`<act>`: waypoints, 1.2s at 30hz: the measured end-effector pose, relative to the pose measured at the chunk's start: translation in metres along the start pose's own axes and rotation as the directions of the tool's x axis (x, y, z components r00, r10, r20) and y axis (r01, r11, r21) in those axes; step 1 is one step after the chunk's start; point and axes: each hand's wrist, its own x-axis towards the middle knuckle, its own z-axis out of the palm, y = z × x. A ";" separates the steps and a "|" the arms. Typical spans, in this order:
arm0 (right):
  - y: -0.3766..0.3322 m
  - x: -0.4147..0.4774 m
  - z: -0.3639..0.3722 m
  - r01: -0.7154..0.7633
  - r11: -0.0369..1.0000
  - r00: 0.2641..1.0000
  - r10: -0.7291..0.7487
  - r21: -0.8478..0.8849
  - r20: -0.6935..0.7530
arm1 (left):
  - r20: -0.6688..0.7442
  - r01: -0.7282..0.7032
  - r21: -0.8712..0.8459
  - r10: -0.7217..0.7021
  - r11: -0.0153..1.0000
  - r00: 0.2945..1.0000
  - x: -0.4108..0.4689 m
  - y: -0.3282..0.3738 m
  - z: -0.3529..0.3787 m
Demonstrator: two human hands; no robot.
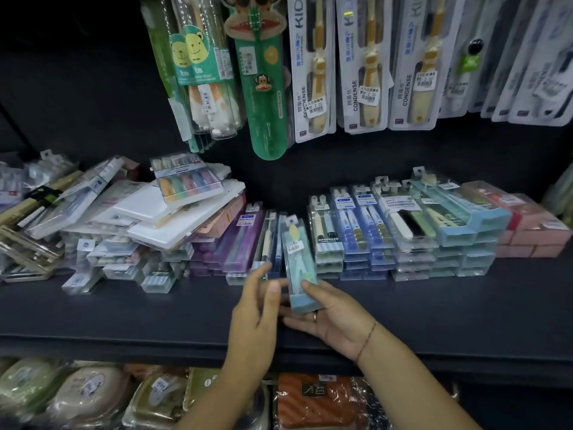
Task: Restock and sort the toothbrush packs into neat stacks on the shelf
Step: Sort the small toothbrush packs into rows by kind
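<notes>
Pack in hand: light blue toothbrush pack (299, 268), held upright with its hang tab on top, price label facing the person, probably so the type can be read before sorting.
Right hand: right hand (335, 318) lies palm up under the pack's base; its thumb (310, 287) presses the front face and the fingers curl beneath, clamping the pack.
Left hand: left hand (251, 311) is just left of the pack, fingers straight and slightly apart, thumb close to the pack's edge; whether it touches cannot be told. It looks set to steady or guide the pack.
Shelf: dark shelf (124, 315) runs under the pack, which hovers over its front part, not yet set down.
Sorted side: right of the pack, neat stacks (387, 237) lie in a tidy row, grouped by colour, label ends forward.
Likely home: pale blue stack (465, 225), well right of the pack, seems closest in colour, so it is a probable destination.
Unsorted side: left of the pack, a jumbled heap (124, 218) of mixed packs leans at odd angles, still to be sorted.
Behind: purple packs (229, 243) lie just behind and left of the pack.
Above: hanging packs (313, 72) are on pegs.
Progress: roughly half the shelf appears ordered.
</notes>
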 end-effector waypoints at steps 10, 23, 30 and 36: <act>-0.001 -0.025 -0.008 0.248 0.920 0.961 -0.273 -0.304 -0.041 | 0.015 0.140 -0.189 -0.139 0.972 0.990 0.040 -0.008 -0.001; -0.090 -0.092 -0.073 0.466 0.760 0.687 -0.634 -0.454 -0.356 | 0.220 -0.241 0.151 0.205 0.959 0.954 0.071 0.049 0.067; -0.124 -0.089 -0.096 0.407 0.794 0.674 -0.594 -0.451 -0.439 | 0.520 -0.299 0.170 0.172 0.939 0.837 0.081 0.100 0.141; -0.141 -0.106 -0.132 0.043 0.471 0.409 -0.813 -0.881 -0.414 | 0.564 -0.293 0.332 0.060 0.896 0.824 0.090 0.112 0.168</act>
